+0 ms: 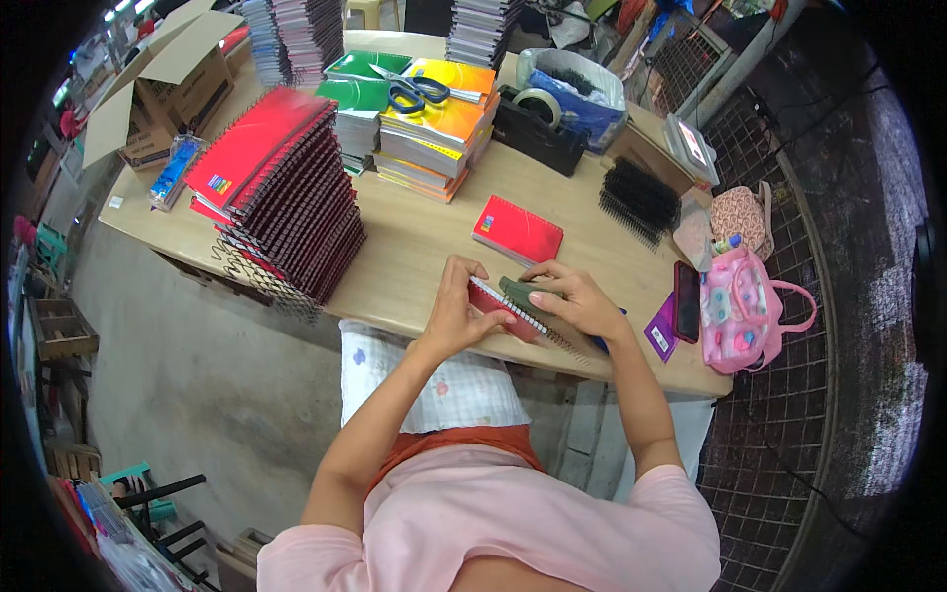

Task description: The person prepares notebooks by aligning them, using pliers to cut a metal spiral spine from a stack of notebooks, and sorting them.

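At the table's near edge my left hand (457,314) grips a small red notebook (523,326), fingers on its far side and thumb on the near side. A row of white shows along the notebook's bound edge. From its right end a loose wire coil (565,343) sticks out. My right hand (584,302) is closed on a dark green flat piece (521,292), its material unclear, lying along the notebook's edge. Just beyond my hands another red notebook (520,230) lies flat on the table (414,237).
Left stands a tall stack of red coil-bound notebooks (286,197). Behind are green notebooks (355,96), yellow ones (434,123) with scissors (409,91) on top, and a tape dispenser (538,133). Right lie black coils (639,200), a phone (686,301) and a pink bag (738,314).
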A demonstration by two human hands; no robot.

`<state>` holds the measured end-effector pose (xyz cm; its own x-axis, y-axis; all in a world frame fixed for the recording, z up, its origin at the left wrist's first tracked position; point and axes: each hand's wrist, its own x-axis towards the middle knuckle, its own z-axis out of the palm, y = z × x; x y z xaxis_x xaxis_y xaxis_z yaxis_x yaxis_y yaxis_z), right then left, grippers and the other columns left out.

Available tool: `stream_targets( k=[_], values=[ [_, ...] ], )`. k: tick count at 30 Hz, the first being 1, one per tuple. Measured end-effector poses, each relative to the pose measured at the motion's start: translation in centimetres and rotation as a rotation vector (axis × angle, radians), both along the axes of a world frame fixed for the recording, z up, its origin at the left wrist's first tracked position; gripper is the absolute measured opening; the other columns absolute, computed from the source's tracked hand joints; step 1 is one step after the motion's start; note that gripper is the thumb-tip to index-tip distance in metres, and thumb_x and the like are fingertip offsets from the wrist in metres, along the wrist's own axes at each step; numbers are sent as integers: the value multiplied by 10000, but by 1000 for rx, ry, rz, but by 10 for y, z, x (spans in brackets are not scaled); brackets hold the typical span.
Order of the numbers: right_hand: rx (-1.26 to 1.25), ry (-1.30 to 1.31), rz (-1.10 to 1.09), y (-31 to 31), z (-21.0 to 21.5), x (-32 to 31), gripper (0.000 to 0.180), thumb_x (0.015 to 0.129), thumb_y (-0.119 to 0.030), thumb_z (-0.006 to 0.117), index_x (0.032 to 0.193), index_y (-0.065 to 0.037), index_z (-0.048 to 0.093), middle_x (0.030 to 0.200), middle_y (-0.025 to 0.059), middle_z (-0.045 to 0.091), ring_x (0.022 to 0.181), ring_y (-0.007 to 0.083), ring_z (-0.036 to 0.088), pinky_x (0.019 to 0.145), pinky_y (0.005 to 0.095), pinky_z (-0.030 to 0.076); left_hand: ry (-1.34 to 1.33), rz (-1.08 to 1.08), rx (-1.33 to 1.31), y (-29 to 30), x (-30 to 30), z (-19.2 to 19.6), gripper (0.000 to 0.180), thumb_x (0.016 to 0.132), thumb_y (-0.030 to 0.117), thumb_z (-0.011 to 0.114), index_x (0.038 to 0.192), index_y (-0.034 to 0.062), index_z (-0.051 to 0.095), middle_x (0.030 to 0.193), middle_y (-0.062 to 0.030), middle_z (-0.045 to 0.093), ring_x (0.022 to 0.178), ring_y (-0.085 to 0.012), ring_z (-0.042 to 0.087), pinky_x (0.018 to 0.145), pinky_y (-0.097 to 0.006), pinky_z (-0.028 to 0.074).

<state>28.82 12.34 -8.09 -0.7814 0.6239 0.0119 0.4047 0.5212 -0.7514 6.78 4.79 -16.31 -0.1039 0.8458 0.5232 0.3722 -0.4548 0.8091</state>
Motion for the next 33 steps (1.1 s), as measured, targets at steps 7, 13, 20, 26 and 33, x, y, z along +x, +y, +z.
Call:
stream_targets(
  k=[7,13,20,26,33],
  values=[
    [-241,145,-60,-1,-13,2,463,940,-359,615,1126,57,698,1173,133,663,1119,247,616,1005,343,442,-24,-45,22,-2,-2,6,601,670,237,896,1061,21,495,1017,-133,496,907,-297,518,791,-379,454],
    [-778,853,132,-5,-14,19,504,932,-337,608,1150,113,672,1158,207,664,1169,335,610,1018,379,452,-94,-160,-110,4,-14,-5,323,817,86,760,1005,40,501,924,-77,481,842,-202,520,746,-305,459],
    [-370,556,293,2,5,15,592,1016,-486,376,1078,-23,740,1198,241,626,1085,358,606,975,479,470,-22,-132,-32,4,-12,0,290,841,108,744,986,35,504,910,-76,467,814,-199,481,745,-296,423],
    [-630,682,-97,8,-9,41,817,905,-636,509,1195,116,636,1132,209,674,948,277,673,961,357,496,-64,-140,-92,-4,-8,11,332,828,125,760,1013,39,499,926,-80,463,826,-201,482,753,-292,421],
    [-210,40,-6,1,-18,22,512,951,-380,612,1185,73,661,1189,145,690,1081,196,643,982,312,458,-49,-140,-60,-2,-8,6,325,828,110,754,1019,43,500,937,-74,460,828,-201,486,753,-295,424]
  ],
)
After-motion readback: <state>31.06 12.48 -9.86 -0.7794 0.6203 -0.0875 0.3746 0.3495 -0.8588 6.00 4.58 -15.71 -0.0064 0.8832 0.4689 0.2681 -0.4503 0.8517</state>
